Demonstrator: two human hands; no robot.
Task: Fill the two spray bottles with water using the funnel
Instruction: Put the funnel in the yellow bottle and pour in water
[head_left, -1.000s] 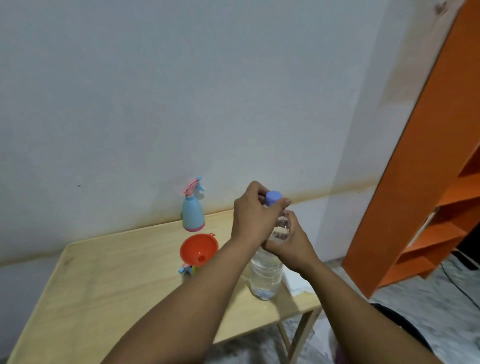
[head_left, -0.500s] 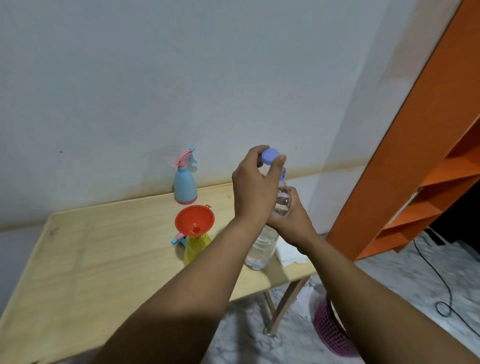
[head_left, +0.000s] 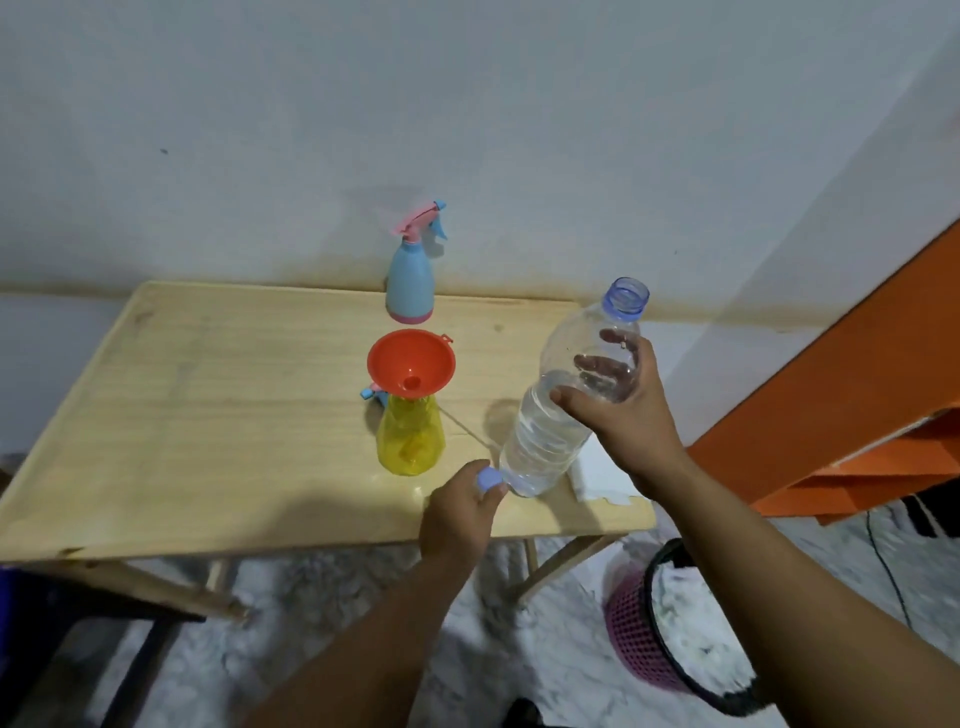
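A yellow spray bottle (head_left: 410, 439) stands mid-table with an orange funnel (head_left: 411, 364) seated in its neck; its blue spray head (head_left: 373, 395) lies behind it. A blue spray bottle (head_left: 410, 278) with a pink and blue trigger stands at the table's far edge. My right hand (head_left: 618, 410) grips a clear water bottle (head_left: 550, 431), uncapped, partly full and standing slightly tilted on the table. My left hand (head_left: 460, 512) pinches the bottle's pale blue cap (head_left: 489, 479) low beside the bottle's base.
The wooden folding table (head_left: 208, 405) stands against a white wall. A white tissue (head_left: 602, 475) lies at its right front corner. An orange shelf (head_left: 852, 395) stands to the right. A pink mesh bin (head_left: 670, 649) sits on the floor below.
The cap has come off the water bottle. My left hand carried it down from the bottle's mouth to the table beside the base. The camera tilted downward.
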